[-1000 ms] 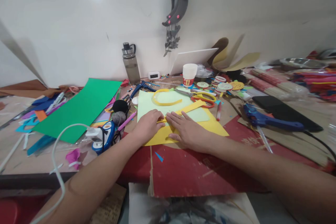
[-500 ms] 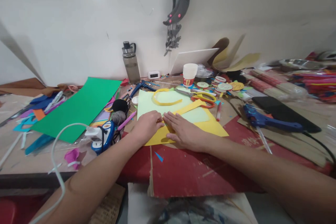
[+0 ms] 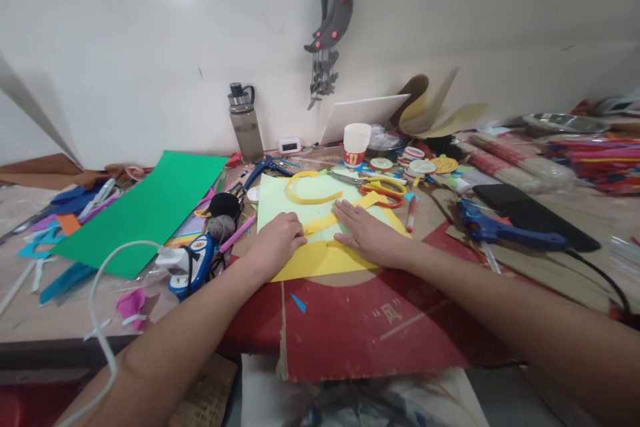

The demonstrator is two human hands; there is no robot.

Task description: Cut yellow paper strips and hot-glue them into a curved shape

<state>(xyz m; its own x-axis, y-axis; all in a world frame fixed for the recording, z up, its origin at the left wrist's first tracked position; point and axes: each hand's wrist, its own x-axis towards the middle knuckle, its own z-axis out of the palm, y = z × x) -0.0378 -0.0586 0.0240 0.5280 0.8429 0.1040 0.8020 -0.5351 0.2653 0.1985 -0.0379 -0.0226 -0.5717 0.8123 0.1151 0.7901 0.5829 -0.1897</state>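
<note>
A yellow paper strip (image 3: 327, 219) lies slantwise over a pale green sheet (image 3: 273, 203) and a yellow sheet (image 3: 320, 263). At the strip's near left end, the fingers of my left hand (image 3: 281, 241) are curled closed and pinch it. My right hand (image 3: 369, 235) rests flat, its outstretched fingers on the strip toward its upper right part. Behind my hands lies a curved yellow strip (image 3: 315, 199). Right of it are scissors (image 3: 383, 187) with yellow handles and another orange-handled tool (image 3: 387, 199), partly covered by the straight strip.
A green sheet (image 3: 145, 213) and a blue power strip (image 3: 197, 267) with a white cable are on the left. A blue glue gun (image 3: 505, 232) lies right. Behind stand a water bottle (image 3: 246, 127) and a paper cup (image 3: 356, 145). Red cardboard (image 3: 350, 333) covers the near edge.
My right hand has slid right along the strip, away from my left hand, uncovering its middle. My left hand keeps hold of the near end. The view has shifted slightly.
</note>
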